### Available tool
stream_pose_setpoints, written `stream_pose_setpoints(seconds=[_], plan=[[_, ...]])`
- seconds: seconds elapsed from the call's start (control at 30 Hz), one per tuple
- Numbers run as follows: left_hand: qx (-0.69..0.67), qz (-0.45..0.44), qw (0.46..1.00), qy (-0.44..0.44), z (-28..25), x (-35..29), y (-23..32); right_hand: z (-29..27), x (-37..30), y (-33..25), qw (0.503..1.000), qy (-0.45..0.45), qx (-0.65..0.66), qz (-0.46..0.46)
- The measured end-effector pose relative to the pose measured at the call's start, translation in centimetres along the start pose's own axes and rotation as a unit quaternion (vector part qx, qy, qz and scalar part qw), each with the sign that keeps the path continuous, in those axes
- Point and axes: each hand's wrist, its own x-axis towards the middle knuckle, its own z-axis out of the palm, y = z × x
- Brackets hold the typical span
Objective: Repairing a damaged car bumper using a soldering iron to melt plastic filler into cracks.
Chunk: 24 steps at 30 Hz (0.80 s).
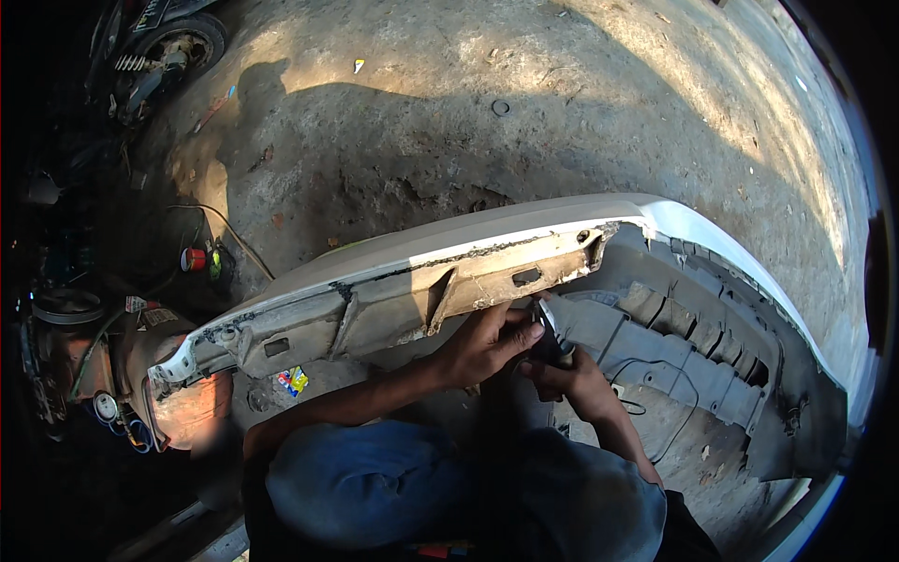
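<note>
A large white car bumper [449, 245] lies across my lap area with its grey inner side toward me. Rough black seams run along its edge. My right hand [579, 382] is wrapped round a dark hand tool [547, 348] with a shiny metal edge; its exact kind is unclear. My left hand [489, 345] is closed just left of the tool's upper end, under the bumper's lower edge. What its fingers pinch, if anything, is hidden. Both hands are close together above my knees.
A thin black cord [695, 403] loops over the ground at right, beside the bumper's ribbed inner part [688, 328]. On the left stand an orange tank [192, 407] with a gauge [107, 406] and a red can [193, 259]. A motorcycle wheel [192, 42] is farther back.
</note>
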Motion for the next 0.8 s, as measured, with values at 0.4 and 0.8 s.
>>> stream_pose_setpoints(seconds=[0.4,0.8], plan=[[0.265,0.083,0.96,0.024,-1.1,0.3,3.9,0.5,-1.6,-1.9,0.79,0.244,-0.51,-0.238],[0.35,0.039,0.936,-0.01,-0.9,0.2,4.5,0.4,-1.6,-1.7,0.78,0.21,-0.547,-0.222]])
